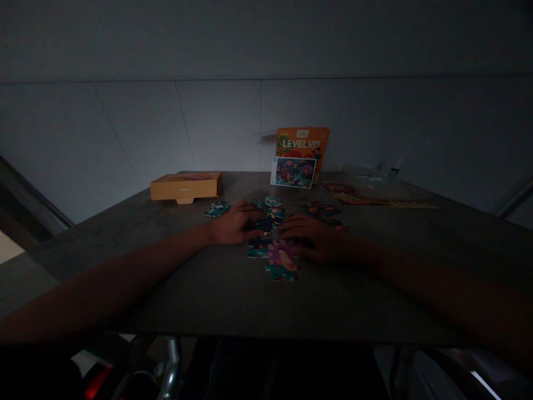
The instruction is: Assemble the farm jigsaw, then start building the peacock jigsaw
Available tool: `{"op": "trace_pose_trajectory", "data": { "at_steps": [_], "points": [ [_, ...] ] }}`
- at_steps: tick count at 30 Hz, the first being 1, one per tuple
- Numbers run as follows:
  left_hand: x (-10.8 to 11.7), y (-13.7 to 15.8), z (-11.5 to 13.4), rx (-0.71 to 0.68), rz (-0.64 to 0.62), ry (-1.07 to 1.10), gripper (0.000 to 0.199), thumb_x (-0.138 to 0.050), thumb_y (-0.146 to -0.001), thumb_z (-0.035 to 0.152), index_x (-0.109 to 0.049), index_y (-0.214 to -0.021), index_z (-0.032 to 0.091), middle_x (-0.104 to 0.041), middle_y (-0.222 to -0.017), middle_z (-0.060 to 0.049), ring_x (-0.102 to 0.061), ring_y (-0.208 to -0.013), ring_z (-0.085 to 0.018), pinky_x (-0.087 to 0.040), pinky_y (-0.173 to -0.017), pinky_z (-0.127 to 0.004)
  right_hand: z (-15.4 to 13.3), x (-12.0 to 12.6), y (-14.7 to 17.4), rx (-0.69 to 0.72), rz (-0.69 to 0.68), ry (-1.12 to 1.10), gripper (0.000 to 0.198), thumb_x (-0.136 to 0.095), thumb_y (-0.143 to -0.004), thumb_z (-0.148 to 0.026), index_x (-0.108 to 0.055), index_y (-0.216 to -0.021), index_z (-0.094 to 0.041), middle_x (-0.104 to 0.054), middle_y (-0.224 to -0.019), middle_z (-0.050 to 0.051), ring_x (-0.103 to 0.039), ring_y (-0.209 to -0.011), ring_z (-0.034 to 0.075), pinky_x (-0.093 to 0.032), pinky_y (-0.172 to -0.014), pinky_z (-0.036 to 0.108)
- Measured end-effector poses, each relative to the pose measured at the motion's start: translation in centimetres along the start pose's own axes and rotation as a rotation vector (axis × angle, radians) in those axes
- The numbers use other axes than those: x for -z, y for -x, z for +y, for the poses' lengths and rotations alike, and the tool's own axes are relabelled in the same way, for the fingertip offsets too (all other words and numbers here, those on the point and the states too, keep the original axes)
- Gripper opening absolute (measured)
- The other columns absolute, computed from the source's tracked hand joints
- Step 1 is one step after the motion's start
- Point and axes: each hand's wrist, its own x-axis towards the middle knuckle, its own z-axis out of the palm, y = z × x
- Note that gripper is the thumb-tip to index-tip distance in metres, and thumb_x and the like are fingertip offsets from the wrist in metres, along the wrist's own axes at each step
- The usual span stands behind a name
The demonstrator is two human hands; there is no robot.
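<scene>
Several joined jigsaw puzzle pieces (pixel 283 260), purple and teal with a pale pink figure, lie on the dark table in front of me. My left hand (pixel 235 224) rests at the left of more dark blue pieces (pixel 265 224), its fingers and thumb apart. From the other side, my right hand (pixel 314 238) reaches in with stretched fingers over the pieces, its thumb side by the purple part. Dim light hides what exactly the fingertips touch. Loose teal pieces (pixel 217 208) lie beyond my left hand, and another pile (pixel 320 209) lies beyond my right.
An orange box (pixel 185 186) lies at the back left. At the back stands an orange "LEVEL UP!" box (pixel 302 141), with a picture card (pixel 293 172) leaning before it. A printed sheet (pixel 375 199) and clear plastic wrapping (pixel 366 175) lie at the back right, near the wall.
</scene>
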Motion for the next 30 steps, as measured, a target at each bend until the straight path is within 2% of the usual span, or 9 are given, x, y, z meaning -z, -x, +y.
{"op": "trace_pose_trajectory", "data": {
  "at_steps": [3,6,11,15,18,20,23,27,30],
  "points": [
    [0.0,0.0,0.1,-0.013,0.003,0.035,0.045,-0.067,-0.091,0.037,-0.063,-0.130,0.016,-0.071,-0.111,-0.011,-0.063,-0.108,-0.026,-0.045,-0.103,-0.043,0.0,0.0,-0.1,0.013,-0.003,0.008,0.032,-0.058,-0.097,-0.035,-0.070,-0.119,-0.016,-0.071,-0.122,0.014,-0.061,-0.120,0.026,-0.045,-0.105,0.048],
    [0.2,-0.1,0.2,0.045,0.067,0.021,0.044,-0.070,-0.086,0.038,-0.066,-0.124,0.015,-0.072,-0.109,-0.010,-0.063,-0.107,-0.026,-0.046,-0.100,-0.043,0.0,0.0,-0.2,0.000,-0.005,0.006,0.031,-0.059,-0.096,-0.035,-0.070,-0.119,-0.018,-0.071,-0.120,0.013,-0.061,-0.119,0.026,-0.045,-0.104,0.047],
    [0.6,-0.2,-0.2,0.253,0.199,-0.058,0.038,-0.064,-0.085,0.037,-0.070,-0.113,0.012,-0.072,-0.102,-0.013,-0.063,-0.104,-0.030,-0.048,-0.097,-0.048,0.1,0.1,0.0,-0.005,0.003,0.002,0.030,-0.059,-0.096,-0.034,-0.070,-0.117,-0.016,-0.071,-0.119,0.014,-0.061,-0.118,0.027,-0.046,-0.103,0.049],
    [0.4,0.0,-1.4,0.454,0.170,-0.206,0.041,-0.060,-0.087,0.039,-0.071,-0.111,0.008,-0.071,-0.105,-0.018,-0.062,-0.103,-0.033,-0.044,-0.101,-0.053,-0.1,0.1,-0.1,-0.003,0.004,0.021,0.027,-0.059,-0.096,-0.031,-0.071,-0.115,-0.017,-0.071,-0.117,0.013,-0.063,-0.115,0.025,-0.047,-0.101,0.047],
    [-0.4,0.4,-2.4,0.532,0.188,-0.266,0.041,-0.058,-0.088,0.040,-0.071,-0.112,0.009,-0.068,-0.111,-0.020,-0.059,-0.109,-0.036,-0.043,-0.102,-0.056,0.1,0.0,-0.2,-0.100,0.075,0.109,0.023,-0.059,-0.093,-0.028,-0.074,-0.109,-0.018,-0.073,-0.113,0.012,-0.065,-0.109,0.027,-0.048,-0.099,0.047],
    [-0.8,0.3,-2.6,0.503,0.227,-0.260,0.039,-0.054,-0.090,0.039,-0.071,-0.110,0.010,-0.067,-0.111,-0.019,-0.057,-0.109,-0.036,-0.044,-0.099,-0.057,0.7,0.1,-0.2,-0.266,0.184,0.212,0.022,-0.059,-0.090,-0.023,-0.075,-0.103,-0.017,-0.074,-0.108,0.013,-0.066,-0.105,0.030,-0.049,-0.097,0.049],
    [-1.3,-0.8,-2.0,0.340,0.231,-0.257,0.037,-0.049,-0.093,0.036,-0.070,-0.110,0.010,-0.066,-0.110,-0.018,-0.055,-0.107,-0.035,-0.045,-0.097,-0.057,1.8,0.7,0.0,-0.561,0.282,0.359,0.026,-0.056,-0.087,-0.018,-0.076,-0.103,-0.014,-0.075,-0.106,0.015,-0.067,-0.102,0.032,-0.049,-0.095,0.049],
    [-1.8,-2.8,-0.2,0.141,0.293,-0.226,0.033,-0.050,-0.094,0.029,-0.067,-0.114,0.009,-0.065,-0.116,-0.017,-0.052,-0.113,-0.032,-0.045,-0.101,-0.052,2.7,1.9,0.5,-0.837,0.197,0.532,0.031,-0.056,-0.091,-0.027,-0.075,-0.112,-0.015,-0.073,-0.114,0.016,-0.065,-0.108,0.034,-0.048,-0.096,0.047],
    [-2.1,-3.2,0.7,0.065,0.317,-0.218,0.029,-0.050,-0.094,0.025,-0.067,-0.113,0.011,-0.064,-0.117,-0.016,-0.050,-0.117,-0.032,-0.046,-0.102,-0.052,2.7,2.2,0.7,-0.950,0.069,0.547,0.037,-0.060,-0.091,-0.041,-0.074,-0.115,-0.017,-0.074,-0.112,0.017,-0.066,-0.107,0.035,-0.049,-0.092,0.047]
  ]
}}
